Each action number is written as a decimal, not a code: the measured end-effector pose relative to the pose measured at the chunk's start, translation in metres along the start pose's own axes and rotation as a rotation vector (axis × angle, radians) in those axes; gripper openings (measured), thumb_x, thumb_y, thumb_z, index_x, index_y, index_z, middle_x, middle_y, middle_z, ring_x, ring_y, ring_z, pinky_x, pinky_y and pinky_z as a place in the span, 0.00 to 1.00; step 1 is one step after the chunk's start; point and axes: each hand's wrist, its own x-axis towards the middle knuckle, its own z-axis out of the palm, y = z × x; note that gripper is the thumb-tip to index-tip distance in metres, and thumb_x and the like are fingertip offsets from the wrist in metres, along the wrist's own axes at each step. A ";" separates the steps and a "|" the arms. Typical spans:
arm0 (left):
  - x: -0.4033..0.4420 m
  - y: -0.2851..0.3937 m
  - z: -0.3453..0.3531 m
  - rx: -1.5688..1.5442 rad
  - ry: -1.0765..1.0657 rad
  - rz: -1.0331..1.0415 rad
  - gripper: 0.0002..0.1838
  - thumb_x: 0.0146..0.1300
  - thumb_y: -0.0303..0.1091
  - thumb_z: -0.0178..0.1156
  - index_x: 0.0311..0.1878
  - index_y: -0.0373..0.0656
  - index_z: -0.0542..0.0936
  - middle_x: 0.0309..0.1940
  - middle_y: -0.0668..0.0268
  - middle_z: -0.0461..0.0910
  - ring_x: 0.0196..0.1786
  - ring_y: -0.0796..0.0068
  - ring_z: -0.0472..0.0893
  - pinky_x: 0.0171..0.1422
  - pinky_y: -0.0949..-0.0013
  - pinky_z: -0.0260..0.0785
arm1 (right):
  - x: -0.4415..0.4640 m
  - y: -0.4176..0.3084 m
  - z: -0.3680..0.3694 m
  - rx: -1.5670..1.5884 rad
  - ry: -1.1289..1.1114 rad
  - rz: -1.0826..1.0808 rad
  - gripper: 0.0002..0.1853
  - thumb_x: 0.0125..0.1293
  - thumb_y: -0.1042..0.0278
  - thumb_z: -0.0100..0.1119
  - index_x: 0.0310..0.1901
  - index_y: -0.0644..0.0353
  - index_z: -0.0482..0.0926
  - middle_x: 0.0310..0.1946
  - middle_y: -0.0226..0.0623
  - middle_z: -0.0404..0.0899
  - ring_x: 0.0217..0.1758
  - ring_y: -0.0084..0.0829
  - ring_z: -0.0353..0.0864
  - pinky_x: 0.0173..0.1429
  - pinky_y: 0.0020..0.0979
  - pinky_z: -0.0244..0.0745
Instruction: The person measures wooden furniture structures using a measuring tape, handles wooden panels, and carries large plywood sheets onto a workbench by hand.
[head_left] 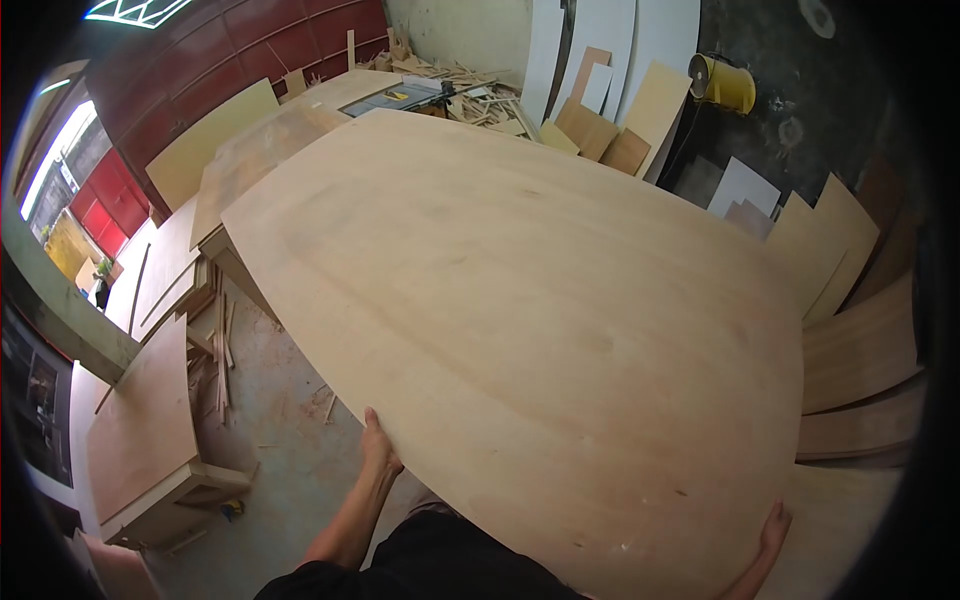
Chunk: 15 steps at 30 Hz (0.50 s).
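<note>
A large plywood sheet (540, 300) stretches out in front of me, its far end over or near a workbench at the back. My left hand (378, 448) grips its left edge, thumb up along the side and the other fingers hidden beneath. At the lower right, my right hand (773, 530) holds the near right edge, with its fingers partly out of sight behind the sheet.
A table saw (395, 97) stands beyond the sheet, with scrap wood (490, 105) piled behind it. Boards (825, 240) lean on the right wall near a yellow reel (725, 85). At left are a low wooden table (150, 430) and wood strips (222, 350) on the floor.
</note>
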 end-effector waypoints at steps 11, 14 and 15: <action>0.084 0.009 0.070 -0.014 -0.098 0.017 0.32 0.73 0.51 0.39 0.68 0.33 0.55 0.63 0.46 0.65 0.61 0.49 0.72 0.60 0.50 0.71 | -0.007 -0.010 -0.011 -0.031 0.050 0.097 0.28 0.75 0.55 0.38 0.59 0.77 0.63 0.57 0.54 0.71 0.63 0.44 0.70 0.65 0.37 0.63; 0.119 0.023 0.073 0.046 -0.072 0.048 0.31 0.74 0.50 0.38 0.68 0.32 0.55 0.63 0.46 0.64 0.61 0.50 0.72 0.60 0.51 0.72 | 0.000 -0.012 -0.006 0.043 0.021 0.058 0.27 0.74 0.56 0.39 0.58 0.78 0.64 0.55 0.55 0.71 0.62 0.44 0.70 0.65 0.37 0.63; 0.123 0.036 0.082 0.062 -0.058 0.044 0.31 0.74 0.49 0.38 0.68 0.32 0.55 0.63 0.45 0.64 0.61 0.50 0.72 0.60 0.51 0.72 | -0.010 -0.022 -0.005 0.048 0.033 0.035 0.26 0.74 0.57 0.39 0.57 0.78 0.64 0.55 0.55 0.71 0.61 0.44 0.70 0.65 0.36 0.63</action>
